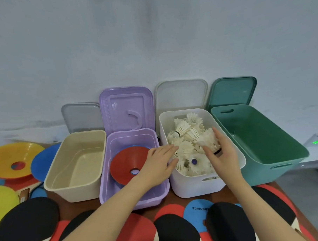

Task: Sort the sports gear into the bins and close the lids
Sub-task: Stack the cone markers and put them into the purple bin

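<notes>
Pale wall backs a bench (176, 201) crowded with four open bins, each lid propped upright behind it, presumably so both hands stay free for sorting. The right hand (221, 154) holds a narrow grip, thumb and fingers pinching a white shuttlecock (208, 140) just above the heap of shuttlecocks (188, 148) in the white bin (194, 188), most likely to set it down with its kind. Immediately left of that grip, the left hand (160, 164) lies loose and flat-fingered, holding nothing, its fingertips at the white bin's rim and its wrist over the purple bin (132, 199), where a red disc cone (127, 161) sits on a blue one. Farther left of the grips the beige bin (75, 189) holds nothing that shows; to their right the green bin (266, 172) looks likewise. Table tennis paddles (177, 229) lie below the wrists, unsorted, partly hidden by the forearms and cut by the frame. More disc cones (16, 157) lie at far left, cropped. How many shuttlecocks the fingers enclose is hard to tell.
</notes>
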The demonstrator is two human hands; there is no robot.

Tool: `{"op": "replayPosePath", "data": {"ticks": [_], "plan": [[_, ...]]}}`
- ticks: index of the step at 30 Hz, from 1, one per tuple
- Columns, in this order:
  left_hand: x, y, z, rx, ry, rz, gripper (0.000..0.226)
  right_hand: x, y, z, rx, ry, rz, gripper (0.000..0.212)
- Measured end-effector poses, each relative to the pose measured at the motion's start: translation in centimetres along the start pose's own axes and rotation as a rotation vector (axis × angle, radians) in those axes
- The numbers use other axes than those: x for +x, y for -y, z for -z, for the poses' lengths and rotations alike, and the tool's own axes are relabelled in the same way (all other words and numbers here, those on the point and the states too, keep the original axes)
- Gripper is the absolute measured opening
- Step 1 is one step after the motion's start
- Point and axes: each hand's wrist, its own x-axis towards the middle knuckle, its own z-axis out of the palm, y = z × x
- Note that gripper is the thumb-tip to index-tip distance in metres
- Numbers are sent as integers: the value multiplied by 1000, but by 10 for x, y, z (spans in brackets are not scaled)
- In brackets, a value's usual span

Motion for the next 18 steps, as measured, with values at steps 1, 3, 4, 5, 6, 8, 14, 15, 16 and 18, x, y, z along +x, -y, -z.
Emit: {"op": "replayPosePath", "data": {"ticks": [1, 3, 4, 5, 6, 8, 14, 15, 16, 18], "plan": [[2, -4, 1, -7, 1, -14, 60, 1, -2, 3, -65, 7, 26, 57], [10, -14, -3, -1, 17, -41, 64, 1, -9, 8, -209, 77, 53, 55], [14, -19, -6, 19, 44, -53, 64, 0, -14, 9, -268, 137, 54, 54], [17, -23, -10, 50, 84, -63, 62, -3, -19, 9, -331, 206, 42, 54], [19, -26, -15, 86, 130, -71, 61, -6, -23, 9, -395, 272, 14, 54], [21, -28, -23, 146, 197, -80, 62, -10, -30, 8, -517, 386, -47, 55], [11, -21, -26, 163, 86, -141, 67, -5, -26, 1, -790, 732, -47, 56], [9, -20, -24, 162, 74, -134, 63, -4, -25, 0, -803, 760, -44, 57], [7, -19, -23, 169, 77, -124, 59, -4, -24, -1, -809, 777, -42, 57], [4, -18, -20, 196, 80, -108, 51, -4, -23, -3, -796, 770, -56, 60]]}}
